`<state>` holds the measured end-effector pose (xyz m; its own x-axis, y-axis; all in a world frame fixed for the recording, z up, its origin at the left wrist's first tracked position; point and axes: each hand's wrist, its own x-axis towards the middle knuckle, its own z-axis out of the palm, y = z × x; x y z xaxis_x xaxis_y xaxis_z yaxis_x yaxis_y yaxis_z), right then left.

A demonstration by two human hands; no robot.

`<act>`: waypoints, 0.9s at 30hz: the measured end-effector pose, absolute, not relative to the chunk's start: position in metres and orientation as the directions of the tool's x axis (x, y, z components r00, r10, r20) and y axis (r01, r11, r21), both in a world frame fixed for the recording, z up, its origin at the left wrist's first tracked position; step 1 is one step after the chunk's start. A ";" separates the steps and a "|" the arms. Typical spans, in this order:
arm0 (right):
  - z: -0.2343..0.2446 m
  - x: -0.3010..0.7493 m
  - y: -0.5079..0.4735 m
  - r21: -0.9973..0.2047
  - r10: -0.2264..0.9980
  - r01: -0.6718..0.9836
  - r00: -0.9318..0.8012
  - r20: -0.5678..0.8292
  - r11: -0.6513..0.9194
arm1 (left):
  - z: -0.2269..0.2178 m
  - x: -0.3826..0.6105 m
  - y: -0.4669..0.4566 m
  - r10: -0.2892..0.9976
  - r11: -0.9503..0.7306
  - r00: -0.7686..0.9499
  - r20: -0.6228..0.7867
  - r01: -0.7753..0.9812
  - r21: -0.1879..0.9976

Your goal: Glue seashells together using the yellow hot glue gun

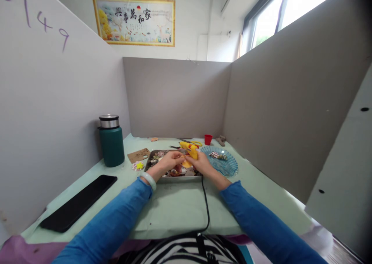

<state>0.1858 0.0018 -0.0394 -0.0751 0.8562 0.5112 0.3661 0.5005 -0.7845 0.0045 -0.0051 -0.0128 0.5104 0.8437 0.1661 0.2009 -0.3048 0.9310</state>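
My right hand [201, 163] is wrapped round a yellow glue gun [189, 149], whose black cord [205, 202] runs down toward me. My left hand [168, 162] is closed in a pinch on a small orange-yellow piece [186, 164] just under the gun's tip. Both hands hover over a metal tray [151, 160] filled with several small shells and decorations. A pale bracelet [148, 180] sits on my left wrist.
A green flask [111, 141] stands at the left, a black flat device [77, 202] near the front left. A blue glass plate [226, 162] with small bits lies right of the tray. Scissors [192, 142], a red cup [208, 139], a brown tag [138, 154]. Grey partitions enclose the table.
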 end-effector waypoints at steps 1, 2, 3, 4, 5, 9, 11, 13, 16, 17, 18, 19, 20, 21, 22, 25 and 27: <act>-0.039 0.186 0.002 -0.785 0.856 0.363 -0.077 0.511 0.502 | -0.013 0.005 -0.005 0.844 -0.305 0.510 0.165 0.204 0.930; -0.039 0.186 0.002 -0.785 0.855 0.360 -0.079 0.513 0.505 | -0.013 0.005 -0.005 0.844 -0.306 0.510 0.164 0.207 0.929; -0.039 0.186 0.002 -0.783 0.853 0.359 -0.082 0.516 0.508 | -0.013 0.005 -0.004 0.845 -0.306 0.510 0.162 0.211 0.928; -0.039 0.186 0.002 -0.781 0.851 0.359 -0.085 0.519 0.512 | -0.013 0.005 -0.004 0.845 -0.306 0.509 0.161 0.215 0.928; -0.039 0.186 0.002 -0.779 0.850 0.360 -0.088 0.519 0.513 | -0.013 0.005 -0.004 0.846 -0.305 0.509 0.160 0.216 0.928; -0.039 0.185 0.001 -0.781 0.850 0.356 -0.089 0.519 0.513 | -0.013 0.005 -0.003 0.849 -0.303 0.505 0.158 0.219 0.928; -0.038 0.185 0.001 -0.781 0.849 0.352 -0.088 0.521 0.516 | -0.013 0.005 -0.003 0.848 -0.305 0.505 0.159 0.221 0.926; -0.038 0.185 0.000 -0.782 0.849 0.350 -0.085 0.521 0.515 | -0.013 0.005 -0.004 0.850 -0.305 0.502 0.162 0.218 0.927; -0.038 0.184 -0.001 -0.788 0.852 0.344 -0.081 0.517 0.511 | -0.013 0.005 -0.005 0.850 -0.303 0.499 0.167 0.204 0.931; -0.037 0.184 -0.001 -0.790 0.853 0.340 -0.084 0.515 0.510 | -0.013 0.005 -0.005 0.850 -0.302 0.500 0.168 0.200 0.932; -0.037 0.184 -0.001 -0.792 0.854 0.336 -0.087 0.513 0.510 | -0.013 0.005 -0.005 0.849 -0.301 0.500 0.168 0.197 0.933; -0.037 0.184 -0.001 -0.794 0.854 0.332 -0.088 0.512 0.510 | -0.013 0.005 -0.005 0.849 -0.299 0.501 0.167 0.195 0.934; -0.037 0.184 -0.001 -0.795 0.856 0.330 -0.091 0.510 0.509 | -0.013 0.005 -0.005 0.849 -0.296 0.502 0.165 0.193 0.936; -0.037 0.184 -0.001 -0.797 0.857 0.329 -0.091 0.507 0.507 | -0.013 0.005 -0.005 0.850 -0.291 0.501 0.162 0.192 0.937; -0.037 0.184 -0.001 -0.797 0.858 0.330 -0.090 0.506 0.505 | -0.013 0.005 -0.005 0.852 -0.287 0.500 0.158 0.193 0.938; -0.037 0.185 -0.001 -0.797 0.859 0.334 -0.094 0.502 0.503 | -0.014 0.005 -0.004 0.856 -0.280 0.495 0.150 0.201 0.939; -0.038 0.185 0.000 -0.798 0.860 0.334 -0.099 0.501 0.502 | -0.014 0.004 -0.003 0.856 -0.283 0.495 0.149 0.206 0.937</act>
<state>0.1851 -0.0004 -0.0376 -0.0986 0.8601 0.5006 0.3335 0.5025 -0.7977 0.0045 -0.0028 -0.0140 0.4954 0.8557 0.1495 0.2056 -0.2827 0.9369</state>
